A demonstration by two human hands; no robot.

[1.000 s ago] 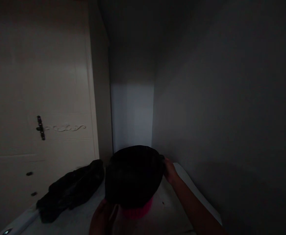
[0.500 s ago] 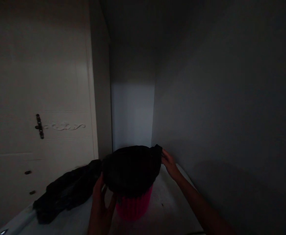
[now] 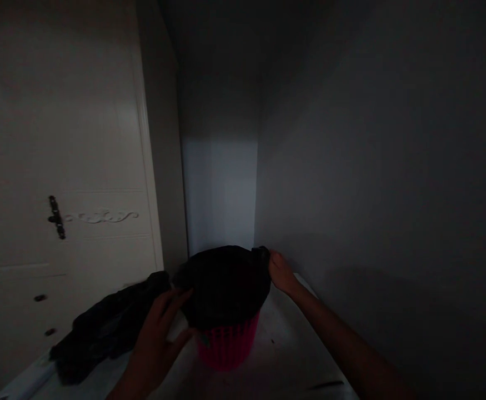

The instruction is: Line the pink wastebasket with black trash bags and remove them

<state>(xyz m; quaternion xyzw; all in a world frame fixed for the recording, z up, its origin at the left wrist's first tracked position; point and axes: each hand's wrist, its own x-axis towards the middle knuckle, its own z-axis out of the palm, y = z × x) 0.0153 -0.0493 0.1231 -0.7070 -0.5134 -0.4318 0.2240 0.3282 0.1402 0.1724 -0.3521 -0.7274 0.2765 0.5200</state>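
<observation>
A black plastic bag (image 3: 226,294) covers the top and inside of a pink slatted basket (image 3: 228,345), its edge hanging over the rim. My right hand (image 3: 281,272) pinches the bag's edge at the far right of the rim. On the near left side, my left hand (image 3: 159,333) is open, fingers apart, with fingertips at the bag's edge and the thumb close to the basket wall. A small green patch shows on the basket beside that thumb. The bag's interior is too dark to make out.
More crumpled black plastic (image 3: 109,328) lies to the left on a pale surface (image 3: 284,355). A thin dark object (image 3: 328,384) lies at the front right. A white wardrobe (image 3: 96,139) with a dark handle stands left, and a grey wall (image 3: 371,194) borders the right.
My left hand has shifted left and loosened, its fingers now spread at the bag's edge. My right hand has closed more firmly on the bag. The view has turned slightly right.
</observation>
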